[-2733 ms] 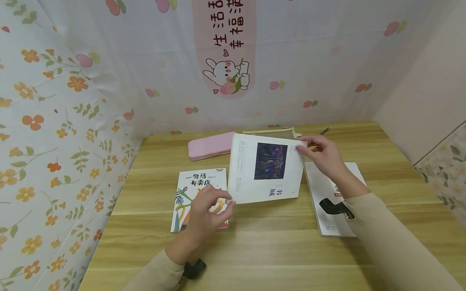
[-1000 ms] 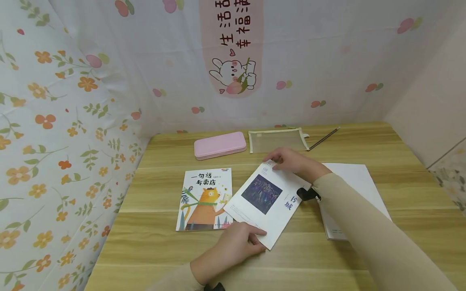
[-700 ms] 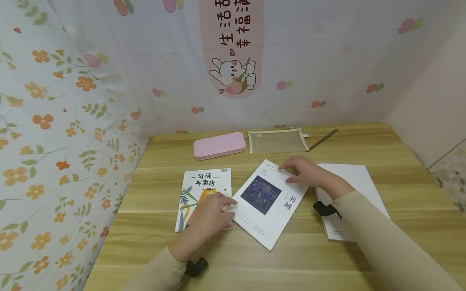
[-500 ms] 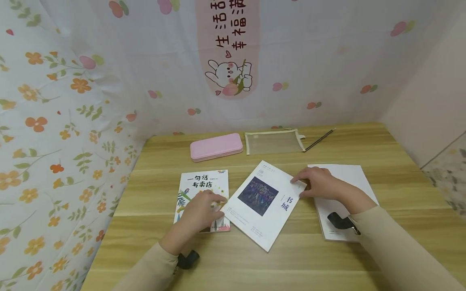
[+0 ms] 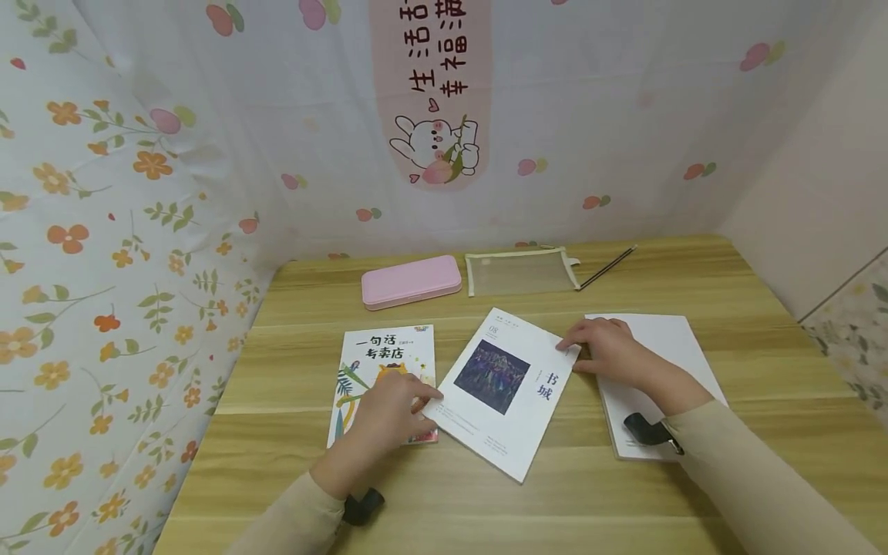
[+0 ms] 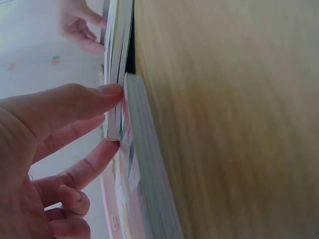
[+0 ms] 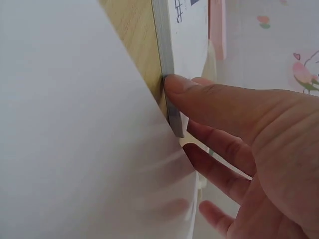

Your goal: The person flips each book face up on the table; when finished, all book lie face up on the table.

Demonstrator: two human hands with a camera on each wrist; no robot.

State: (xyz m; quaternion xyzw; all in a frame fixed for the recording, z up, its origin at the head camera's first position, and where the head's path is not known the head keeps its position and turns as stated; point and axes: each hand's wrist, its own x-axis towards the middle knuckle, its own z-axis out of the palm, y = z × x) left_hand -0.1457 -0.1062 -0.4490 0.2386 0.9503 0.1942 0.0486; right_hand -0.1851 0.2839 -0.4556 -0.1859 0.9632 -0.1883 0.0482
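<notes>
On the wood-grain table (image 5: 486, 516), our left hand (image 5: 390, 412) and right hand (image 5: 612, 352) lightly pinch opposite corners of the magazine (image 5: 494, 385), askew between picture book (image 5: 388, 348) and white book (image 5: 666, 339), apparently positioning it, and we'd next need an even turn.

Books (image 5: 499, 385), a pink case (image 5: 412, 282) and a sheer pouch (image 5: 523, 274) lie on a wood-grain counter (image 5: 444, 509) in a small study nook; whether in a home is unclear. A white cloth (image 5: 555, 116) with cartoon rabbit, fruit and Chinese lettering hangs behind the counter, and a flowered cloth (image 5: 104, 308) screens the counter's left side.
</notes>
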